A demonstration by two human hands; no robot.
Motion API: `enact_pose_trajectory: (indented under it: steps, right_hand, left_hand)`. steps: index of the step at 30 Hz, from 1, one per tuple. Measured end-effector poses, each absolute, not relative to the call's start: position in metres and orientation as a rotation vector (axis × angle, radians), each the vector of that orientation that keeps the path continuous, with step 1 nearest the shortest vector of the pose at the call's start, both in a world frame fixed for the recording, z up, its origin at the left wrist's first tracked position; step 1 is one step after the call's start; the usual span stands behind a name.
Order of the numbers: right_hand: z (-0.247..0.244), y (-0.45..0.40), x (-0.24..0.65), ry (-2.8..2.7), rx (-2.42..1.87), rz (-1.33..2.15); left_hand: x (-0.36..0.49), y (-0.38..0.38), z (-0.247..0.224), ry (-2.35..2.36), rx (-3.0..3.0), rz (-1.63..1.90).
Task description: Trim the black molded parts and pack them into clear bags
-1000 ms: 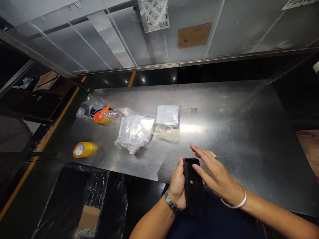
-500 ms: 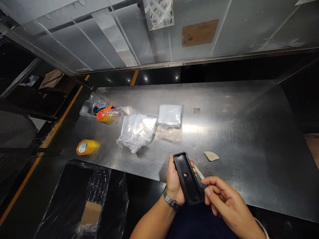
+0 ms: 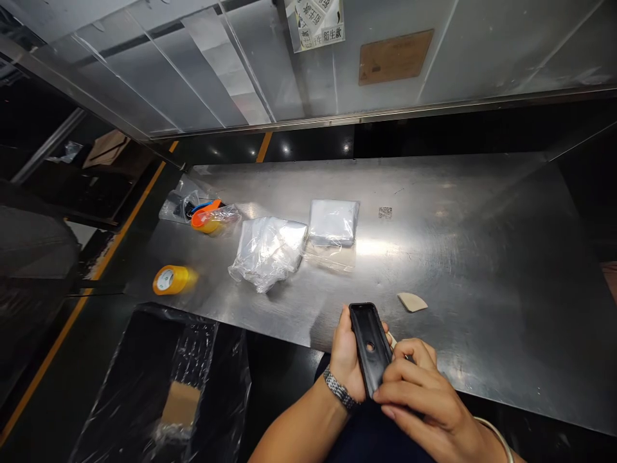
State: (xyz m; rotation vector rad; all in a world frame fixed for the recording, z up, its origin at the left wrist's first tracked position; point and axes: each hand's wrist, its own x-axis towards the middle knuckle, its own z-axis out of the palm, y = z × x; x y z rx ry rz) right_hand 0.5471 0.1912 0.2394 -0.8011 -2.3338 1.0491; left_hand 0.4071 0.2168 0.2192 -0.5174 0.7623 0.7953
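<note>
My left hand [image 3: 348, 360] is wrapped round a long black trough-shaped part [image 3: 369, 325], tilted with its hollow side up. A round hole [image 3: 370, 347] shows in its floor. My right hand [image 3: 424, 392] is closed over the part's lower right side, with fingertips touching its near end. A pale strip [image 3: 393, 339] peeks out between the part and my right fingers; most of it is hidden. Whatever my right fingers pinch cannot be made out. Beyond them, a beige wedge-shaped pad [image 3: 412, 301] lies on the metal table [image 3: 463, 257].
Clear plastic bags [image 3: 272, 247] and a flat stack of clear bags [image 3: 332, 222] lie mid-table. To the left are a yellow tape roll [image 3: 171, 280] and an orange tape dispenser [image 3: 206, 215]. A black-lined bin [image 3: 144, 360] stands at the front left, below the table edge.
My right hand has come in over the black part, and its fingers now touch the near end. The part has shifted slightly right, and the pale strip is mostly covered.
</note>
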Motion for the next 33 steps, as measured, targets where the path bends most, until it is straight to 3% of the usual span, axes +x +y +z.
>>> enact_pose_trajectory:
  steps: [10, 25, 33]
  right_hand:
    - [0.245, 0.2, 0.549, -2.276, -0.771, 1.379]
    - [0.235, 0.194, 0.552, -2.116, -0.733, 1.44]
    - [0.241, 0.201, 0.554, -2.294, -0.636, 1.223]
  left_hand:
    - [0.41, 0.214, 0.22, 0.792, -0.477, 0.732]
    - [0.408, 0.214, 0.224, 0.795, -0.497, 0.759]
    - [0.405, 0.213, 0.227, 0.734, -0.477, 0.808]
